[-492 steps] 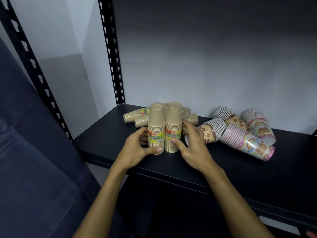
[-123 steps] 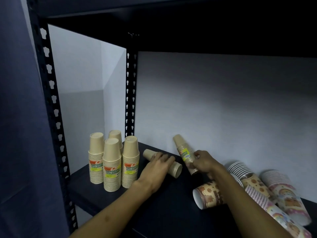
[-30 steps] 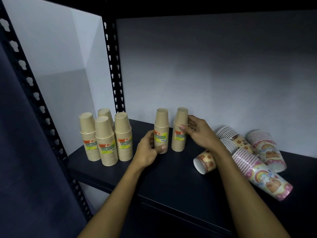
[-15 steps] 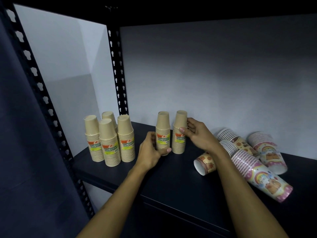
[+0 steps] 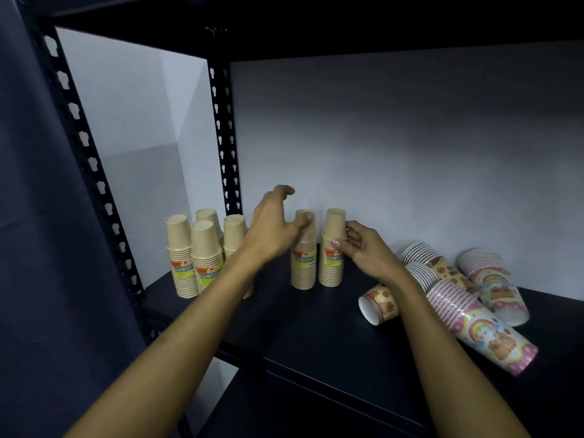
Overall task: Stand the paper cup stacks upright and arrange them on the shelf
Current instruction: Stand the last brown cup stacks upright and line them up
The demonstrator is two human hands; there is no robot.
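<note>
While the right hand (image 5: pixel 360 248) curls its fingers (image 5: pixel 336 242) against the side of one upright kraft cup stack (image 5: pixel 331 248), pinching it near its upper half, the left hand (image 5: pixel 275 229) hangs loosely spread over the neighbouring upright kraft stack (image 5: pixel 304 251), its thumb touching the top cup and its other fingers holding nothing. Both stacks stand mouth-down, close together at the middle of the dark shelf (image 5: pixel 316 327). To the left stands a tidy cluster of four kraft stacks (image 5: pixel 202 254). The unfinished work lies to the right: several printed cup stacks (image 5: pixel 474 317) on their sides, long axes roughly level, mouths mostly pointing back and left. They are just beside the right forearm, so the right hand is judged nearer. Both arms reach forward from below.
</note>
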